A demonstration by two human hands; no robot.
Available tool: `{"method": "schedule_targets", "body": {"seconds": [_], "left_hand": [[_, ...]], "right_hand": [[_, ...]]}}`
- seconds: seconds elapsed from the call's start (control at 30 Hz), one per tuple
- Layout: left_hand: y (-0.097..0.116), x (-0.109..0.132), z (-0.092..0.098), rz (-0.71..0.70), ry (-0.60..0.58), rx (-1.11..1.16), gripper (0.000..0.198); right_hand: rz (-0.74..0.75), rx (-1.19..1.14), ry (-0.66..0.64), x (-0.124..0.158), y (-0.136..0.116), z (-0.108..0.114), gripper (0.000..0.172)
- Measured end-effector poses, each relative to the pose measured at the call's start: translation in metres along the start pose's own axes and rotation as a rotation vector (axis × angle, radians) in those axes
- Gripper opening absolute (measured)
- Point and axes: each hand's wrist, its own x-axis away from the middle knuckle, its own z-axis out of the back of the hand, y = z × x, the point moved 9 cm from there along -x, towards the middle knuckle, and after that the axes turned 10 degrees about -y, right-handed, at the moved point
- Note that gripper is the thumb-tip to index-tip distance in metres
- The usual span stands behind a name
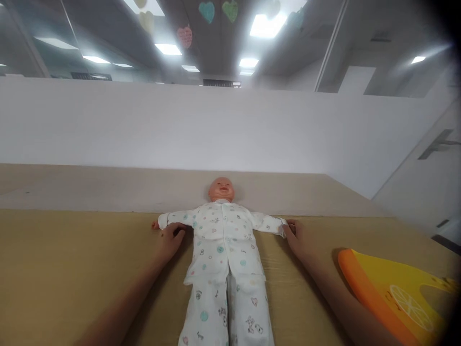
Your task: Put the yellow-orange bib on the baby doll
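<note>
A baby doll (223, 240) in white patterned pyjamas lies on its back on a tan padded surface (72, 269), arms spread out to both sides. My left hand (170, 239) rests on the doll's sleeve on the left of the picture, fingers curled round the forearm. My right hand (297, 236) is at the end of the other sleeve, fingers closed on its cuff. The doll's bare head (221, 189) points away from me, its legs toward me.
An orange and yellow bib (392, 293) with a lemon-slice print lies at the right. A white partition wall (216, 125) rises behind the surface. A lighter tan strip (108, 187) runs between the wall and the padded surface.
</note>
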Motion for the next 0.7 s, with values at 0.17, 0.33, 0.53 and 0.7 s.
{"method": "schedule_targets", "body": {"seconds": [0.17,0.33,0.53,0.7], "left_hand": [[0.007,0.004,-0.008,-0.116,-0.028,-0.130,0.020],[0.024,0.022,-0.020,-0.187,-0.101,-0.176,0.020],[0.039,0.043,-0.036,-0.014,-0.162,-0.410,0.020],[0.047,0.063,-0.047,0.006,-0.230,-0.431,0.024]], "right_hand": [[-0.078,-0.025,-0.026,-0.001,0.003,0.006,0.042],[-0.112,0.072,-0.016,0.002,-0.002,0.017,0.045],[-0.003,0.048,0.009,0.006,-0.013,0.017,0.044],[0.002,-0.193,-0.037,0.004,-0.014,0.012,0.041]]}}
